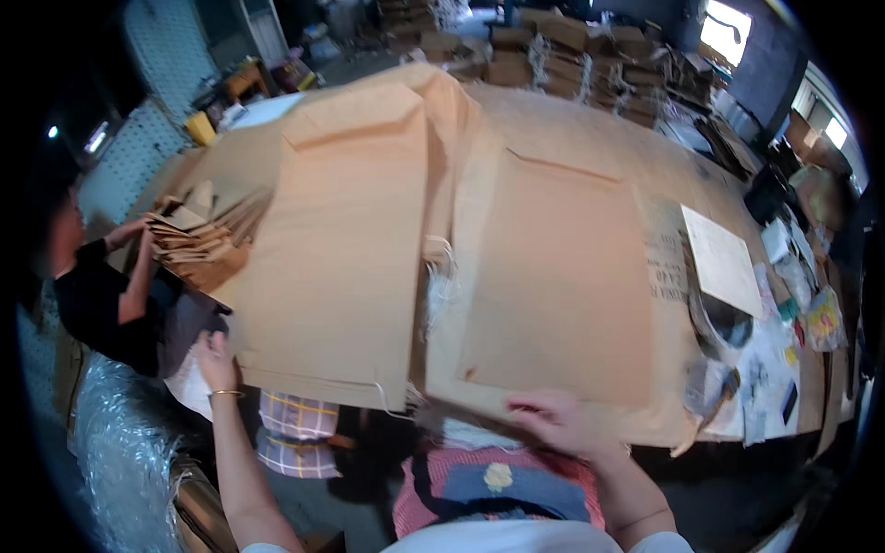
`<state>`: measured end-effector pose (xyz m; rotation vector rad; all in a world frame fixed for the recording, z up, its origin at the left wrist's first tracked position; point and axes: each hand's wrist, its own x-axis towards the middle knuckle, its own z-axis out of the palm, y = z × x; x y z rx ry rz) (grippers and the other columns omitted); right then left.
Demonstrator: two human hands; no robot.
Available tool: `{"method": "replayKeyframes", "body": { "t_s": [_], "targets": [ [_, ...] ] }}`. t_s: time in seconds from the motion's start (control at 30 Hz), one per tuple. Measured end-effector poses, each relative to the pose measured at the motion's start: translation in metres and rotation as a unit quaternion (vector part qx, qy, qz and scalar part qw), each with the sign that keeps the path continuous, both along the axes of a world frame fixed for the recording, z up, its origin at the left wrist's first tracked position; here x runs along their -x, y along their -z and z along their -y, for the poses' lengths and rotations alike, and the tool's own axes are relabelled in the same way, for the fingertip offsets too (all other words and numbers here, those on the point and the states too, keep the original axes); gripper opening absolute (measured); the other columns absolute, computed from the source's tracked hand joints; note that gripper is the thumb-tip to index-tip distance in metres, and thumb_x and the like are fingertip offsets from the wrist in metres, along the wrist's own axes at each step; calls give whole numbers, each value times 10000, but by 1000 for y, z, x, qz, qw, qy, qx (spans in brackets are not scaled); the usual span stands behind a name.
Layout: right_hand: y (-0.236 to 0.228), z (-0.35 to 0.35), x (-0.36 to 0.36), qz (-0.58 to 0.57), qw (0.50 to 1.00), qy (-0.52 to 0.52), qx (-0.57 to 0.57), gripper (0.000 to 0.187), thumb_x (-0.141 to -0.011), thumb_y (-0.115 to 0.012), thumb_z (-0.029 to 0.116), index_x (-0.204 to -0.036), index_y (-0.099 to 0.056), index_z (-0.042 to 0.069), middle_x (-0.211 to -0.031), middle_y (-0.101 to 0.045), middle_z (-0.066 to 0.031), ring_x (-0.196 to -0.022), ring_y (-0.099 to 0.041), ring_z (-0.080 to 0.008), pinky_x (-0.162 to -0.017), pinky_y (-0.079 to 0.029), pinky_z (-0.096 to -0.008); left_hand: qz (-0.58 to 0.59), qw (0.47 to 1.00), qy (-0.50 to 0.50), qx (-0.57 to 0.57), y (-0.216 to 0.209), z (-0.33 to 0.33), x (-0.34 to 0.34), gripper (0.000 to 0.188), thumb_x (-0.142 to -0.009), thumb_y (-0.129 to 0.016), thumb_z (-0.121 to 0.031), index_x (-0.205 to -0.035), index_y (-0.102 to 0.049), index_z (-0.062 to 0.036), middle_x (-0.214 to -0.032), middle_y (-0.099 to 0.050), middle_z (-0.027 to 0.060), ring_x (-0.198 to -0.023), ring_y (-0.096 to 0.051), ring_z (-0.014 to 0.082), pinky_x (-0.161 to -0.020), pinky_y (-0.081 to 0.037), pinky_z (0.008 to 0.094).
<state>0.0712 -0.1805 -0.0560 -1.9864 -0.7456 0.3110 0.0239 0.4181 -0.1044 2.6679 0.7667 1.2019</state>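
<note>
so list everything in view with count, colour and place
Table: one, brown, centre
Large paper bags: at least two, brown, on table
Cord: uncounted strands, white, between bags
Loose paper: one pile, brown, left
Board: one, white, right
Plastic wrap: one bundle, clear, lower left
Checked cloth: one, grey and yellow, below table edge
Bundles: many, brown, background
Clutter: uncounted, mixed colours, right
Co-worker: one, dark top, left
Apron: one, pink and blue, bottom
Left hand: one, bare, at left bag's corner
Right hand: one, bare, at right bag's near edge

Paper bags are brown — the apron pink and blue.
</note>
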Motion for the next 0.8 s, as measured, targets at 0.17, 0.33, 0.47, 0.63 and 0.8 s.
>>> {"method": "replayKeyframes", "body": {
  "t_s": [0.17,0.33,0.47,0.63,0.8],
  "targets": [
    [-5,208,36,72,819,482,303,264,-749,-532,6,-974,-645,86,-820,-571,-127,-750,-585,-305,-626,-471,-369,12,978,79,194,-50,193,41,237,-896,-556,-165,-1017,-564,38,-916,-589,141,-846,-572,246,-774,-447,365],
    [-8,267,71,107,761,359,530,480,-742,-564,-55,-1188,-559,122,-893,-503,-122,-809,-559,-314,-678,-463,-407,-291,703,647,-45,30,383,27,77,-728,-559,-169,-731,-590,-98,-716,-559,38,-694,-574,215,-593,-457,339],
    [-4,287,64,286,773,338,454,290,-761,-618,-16,-1041,-591,50,-844,-550,-117,-725,-574,-304,-616,-474,-386,-326,716,614,-61,105,416,9,105,-749,-559,-174,-785,-627,-103,-772,-613,69,-708,-624,228,-622,-494,364],
    [-16,265,71,295,766,567,71,66,-819,-640,29,-823,-578,7,-649,-548,-31,-541,-492,-111,-496,-408,-270,-318,720,615,-48,126,411,9,121,-694,-601,-149,-783,-667,-99,-722,-641,79,-675,-640,223,-628,-512,336],
    [-3,155,54,123,808,559,-143,78,-842,-611,61,-817,-641,-7,-704,-591,-25,-581,-495,-69,-529,-375,-197,-228,759,610,-26,71,406,21,227,-688,-589,-107,-892,-638,-21,-905,-645,113,-823,-607,245,-697,-480,349]
  ]
}}
